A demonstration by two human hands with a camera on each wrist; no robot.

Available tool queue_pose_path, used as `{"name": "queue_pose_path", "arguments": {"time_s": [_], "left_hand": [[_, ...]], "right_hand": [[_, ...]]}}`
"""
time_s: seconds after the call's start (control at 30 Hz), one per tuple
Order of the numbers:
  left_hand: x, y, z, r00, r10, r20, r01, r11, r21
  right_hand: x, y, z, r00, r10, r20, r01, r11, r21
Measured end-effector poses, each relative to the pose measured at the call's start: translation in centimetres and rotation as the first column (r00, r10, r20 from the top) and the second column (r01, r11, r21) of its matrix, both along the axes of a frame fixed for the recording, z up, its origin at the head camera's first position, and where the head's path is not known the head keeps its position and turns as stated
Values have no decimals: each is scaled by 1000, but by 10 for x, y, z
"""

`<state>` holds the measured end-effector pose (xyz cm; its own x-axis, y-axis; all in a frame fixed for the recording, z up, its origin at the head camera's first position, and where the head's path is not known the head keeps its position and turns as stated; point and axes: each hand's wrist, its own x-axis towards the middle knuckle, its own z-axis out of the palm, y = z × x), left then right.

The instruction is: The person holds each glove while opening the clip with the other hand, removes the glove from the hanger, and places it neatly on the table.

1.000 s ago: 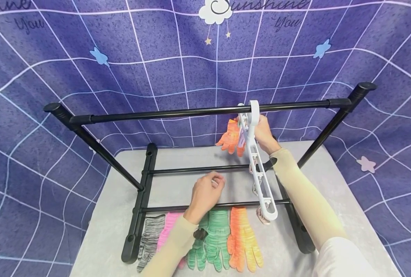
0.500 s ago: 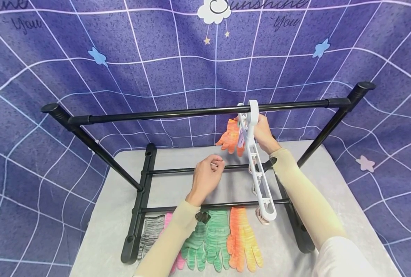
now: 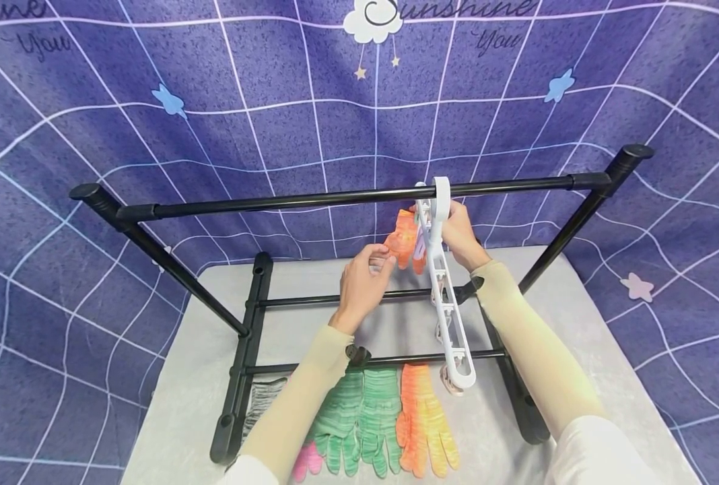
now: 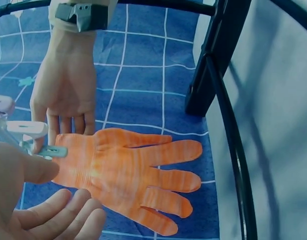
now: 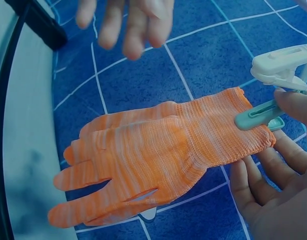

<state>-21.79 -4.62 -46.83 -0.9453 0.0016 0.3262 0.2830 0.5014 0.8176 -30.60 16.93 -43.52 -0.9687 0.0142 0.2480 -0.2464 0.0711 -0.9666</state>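
Note:
An orange striped knit glove (image 3: 403,237) hangs by its cuff from a teal clip (image 5: 258,115) at the far end of a white clip hanger (image 3: 437,250). My right hand (image 3: 460,236) is at that far end; in the right wrist view its thumb pinches the clip's tail, with its fingers behind the cuff. My left hand (image 3: 362,283) is raised just left of the glove, fingers loosely bent and holding nothing. In the right wrist view a gap shows between the left fingertips (image 5: 133,47) and the glove.
The hanger hooks over a black rack's top bar (image 3: 299,199). Several gloves lie in front: grey (image 3: 264,397), pink (image 3: 308,461), green (image 3: 379,411) and orange-yellow (image 3: 425,417). Low crossbars (image 3: 311,300) span the rack's feet. A purple grid curtain (image 3: 275,81) stands behind.
My left hand has risen and moved forward from above the low crossbars to beside the hanging glove, its fingers loosening. My right hand has stayed at the hanger's far end.

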Motion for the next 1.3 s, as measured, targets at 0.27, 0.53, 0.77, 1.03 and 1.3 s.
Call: {"name": "queue_pose_path", "arguments": {"time_s": [0.27, 0.53, 0.77, 1.03, 1.3], "left_hand": [[-17, 5, 6, 1000, -6, -27, 7, 1000, 24], [-27, 9, 11, 998, -23, -57, 24, 1000, 11], [-42, 14, 18, 995, -56, -81, 56, 998, 3], [-61, 23, 22, 994, -90, -64, 92, 995, 32], [-66, 29, 24, 993, -117, -9, 117, 990, 79]], "right_hand": [[1, -4, 1, 1000, 30, -6, -30, 999, -38], [2, -4, 4, 1000, -10, 0, 10, 1000, -28], [3, -3, 4, 998, -51, 46, 51, 999, 3], [6, -3, 11, 997, -23, 71, 23, 1000, -1], [6, -2, 10, 998, -33, 61, 32, 999, 4]]}}
